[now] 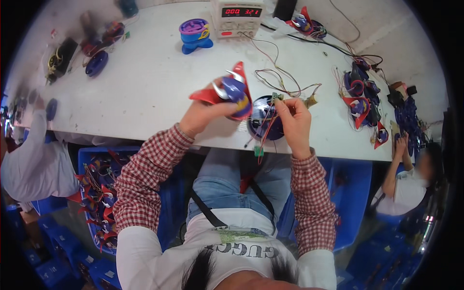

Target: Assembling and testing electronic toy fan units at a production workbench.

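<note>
My left hand is closed around a toy body part, purple with red pointed wings or ears and white horns, raised above the table's front edge. Just right of it, my right hand pinches a small green circuit board between thumb and fingertips. Under that hand is a dark blue round toy base, with thin red and dark wires running across it. A second green circuit board hangs on wires at the table edge. Whether the wires join the toy part to the base is hard to see.
A white power supply with leads stands at the back, beside a blue and purple toy. Toy parts lie on the right. Blue bins flank my legs, the left one holding toy parts. Co-workers sit at both sides.
</note>
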`<state>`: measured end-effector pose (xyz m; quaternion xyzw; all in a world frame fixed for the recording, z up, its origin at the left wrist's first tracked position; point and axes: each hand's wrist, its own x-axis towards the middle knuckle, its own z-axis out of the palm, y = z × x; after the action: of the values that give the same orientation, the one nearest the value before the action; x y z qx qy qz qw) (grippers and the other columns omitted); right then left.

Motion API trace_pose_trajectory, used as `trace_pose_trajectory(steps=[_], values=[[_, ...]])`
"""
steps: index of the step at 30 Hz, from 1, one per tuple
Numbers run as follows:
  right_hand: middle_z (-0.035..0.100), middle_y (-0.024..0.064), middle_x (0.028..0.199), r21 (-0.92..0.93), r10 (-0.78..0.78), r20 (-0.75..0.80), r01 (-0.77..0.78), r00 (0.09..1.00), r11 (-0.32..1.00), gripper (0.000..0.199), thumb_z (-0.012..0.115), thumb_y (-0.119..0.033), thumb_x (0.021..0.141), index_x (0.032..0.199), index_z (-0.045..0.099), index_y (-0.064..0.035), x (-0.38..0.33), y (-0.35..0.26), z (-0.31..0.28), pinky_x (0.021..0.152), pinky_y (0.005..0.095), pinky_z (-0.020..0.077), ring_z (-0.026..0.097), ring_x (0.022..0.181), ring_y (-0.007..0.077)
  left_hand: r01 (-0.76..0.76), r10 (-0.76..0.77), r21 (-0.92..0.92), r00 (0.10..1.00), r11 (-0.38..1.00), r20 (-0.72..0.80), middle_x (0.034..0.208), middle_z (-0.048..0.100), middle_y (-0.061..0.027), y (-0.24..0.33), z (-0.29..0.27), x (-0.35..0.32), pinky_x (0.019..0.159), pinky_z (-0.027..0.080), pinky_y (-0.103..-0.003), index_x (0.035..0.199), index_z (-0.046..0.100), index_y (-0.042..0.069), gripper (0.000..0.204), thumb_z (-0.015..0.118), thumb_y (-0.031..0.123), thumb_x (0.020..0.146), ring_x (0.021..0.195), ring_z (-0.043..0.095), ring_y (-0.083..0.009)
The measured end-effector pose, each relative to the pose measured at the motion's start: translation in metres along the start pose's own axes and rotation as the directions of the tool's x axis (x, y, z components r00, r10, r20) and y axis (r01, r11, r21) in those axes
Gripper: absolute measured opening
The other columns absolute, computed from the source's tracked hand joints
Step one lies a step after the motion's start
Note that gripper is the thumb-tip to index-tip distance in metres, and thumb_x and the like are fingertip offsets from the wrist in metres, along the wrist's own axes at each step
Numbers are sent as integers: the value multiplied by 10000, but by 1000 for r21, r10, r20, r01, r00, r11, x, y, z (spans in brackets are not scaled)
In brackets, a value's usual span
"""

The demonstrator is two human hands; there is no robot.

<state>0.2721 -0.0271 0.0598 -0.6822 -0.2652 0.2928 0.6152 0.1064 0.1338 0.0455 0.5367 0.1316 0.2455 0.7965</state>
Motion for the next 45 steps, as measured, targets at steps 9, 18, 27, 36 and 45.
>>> trace_pose_trajectory(steps=[9,18,27,36,45], values=[[509,145,951,-560,-568,-57,445,821,699,139,606,-27,791,912,541,-9,5,45,5,764,343,427,497,862,277,-310,196,775,950,551,241,1410,240,-197,-51,18,7,1074,296,-376,1232,566,78,594,790,251,709,1286,310,-324],[511,96,950,-237,-627,213,663,749,710,169,591,-12,821,987,567,-24,5,-11,121,732,296,452,513,811,215,-41,5,-172,979,984,-203,1058,661,-120,2,-34,-59,887,491,-262,1167,588,-21,409,679,30,771,941,636,-189],[458,135,1092,-104,-567,452,672,688,733,367,654,-93,796,1122,497,-33,-26,11,151,772,326,455,510,841,264,35,80,212,856,977,-510,1065,635,-132,67,-241,-110,856,479,-308,1177,582,-9,403,610,117,796,940,616,-237],[498,97,1069,-412,-534,221,575,816,707,350,678,-53,789,1111,539,-43,-29,12,-2,692,272,468,515,803,190,376,442,777,660,505,-607,1111,594,-210,84,-489,-109,882,455,-386,1225,534,-32,482,562,287,864,991,572,-331],[627,83,819,-468,-231,-747,-246,624,848,388,630,-314,858,1017,629,41,64,47,-332,594,258,463,558,709,138,506,794,859,551,-75,-255,1089,587,-258,72,-349,-112,873,451,-437,1254,504,-48,482,579,286,914,998,544,-360]])
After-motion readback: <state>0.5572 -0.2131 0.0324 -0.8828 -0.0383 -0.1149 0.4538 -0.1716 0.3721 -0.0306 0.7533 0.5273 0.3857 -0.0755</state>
